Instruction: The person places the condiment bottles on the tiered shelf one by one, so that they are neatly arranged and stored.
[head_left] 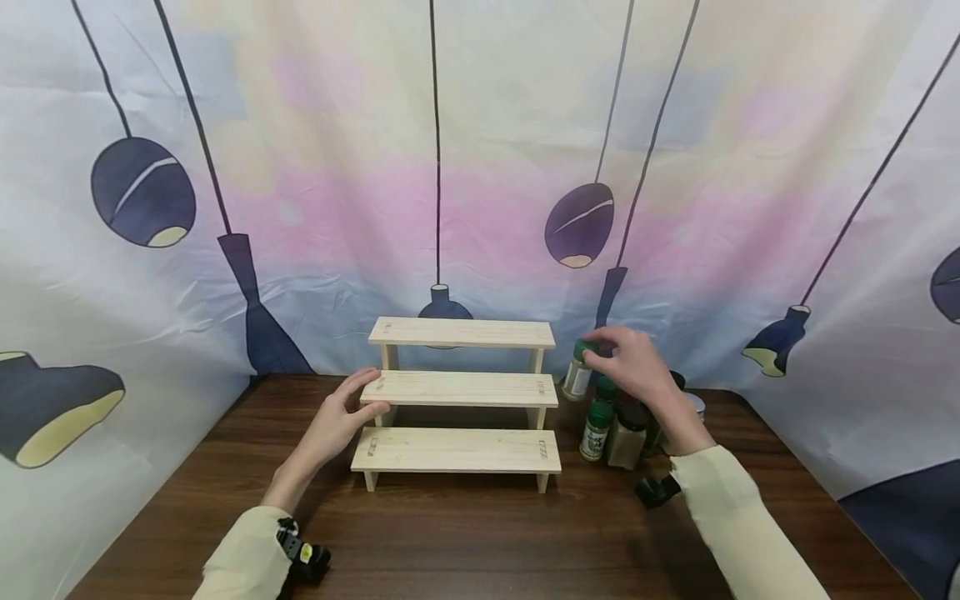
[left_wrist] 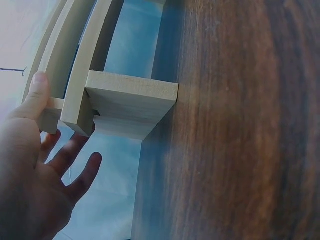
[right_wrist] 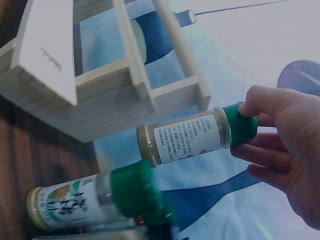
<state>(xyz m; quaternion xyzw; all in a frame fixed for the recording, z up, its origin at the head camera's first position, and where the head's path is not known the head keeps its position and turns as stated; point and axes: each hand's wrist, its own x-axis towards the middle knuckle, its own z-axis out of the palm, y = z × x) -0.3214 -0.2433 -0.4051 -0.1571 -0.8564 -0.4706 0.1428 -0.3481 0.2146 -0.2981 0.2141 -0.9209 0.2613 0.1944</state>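
A pale wooden three-step rack (head_left: 459, 389) stands on the dark wooden table (head_left: 465, 542). My left hand (head_left: 341, 417) rests against the left end of its middle step, fingers straight; in the left wrist view the thumb (left_wrist: 37, 95) touches the rack's end (left_wrist: 127, 102). My right hand (head_left: 630, 367) grips a spice jar (head_left: 578, 371) by its green cap, lifted just right of the rack. In the right wrist view that spice jar (right_wrist: 192, 136) hangs from my fingers (right_wrist: 272, 112), above another green-capped jar (right_wrist: 95, 200).
A cluster of several spice jars (head_left: 611, 425) stands on the table right of the rack, partly hidden by my right wrist. A printed fabric backdrop (head_left: 480, 167) closes the back and sides. Small black devices are strapped at both wrists.
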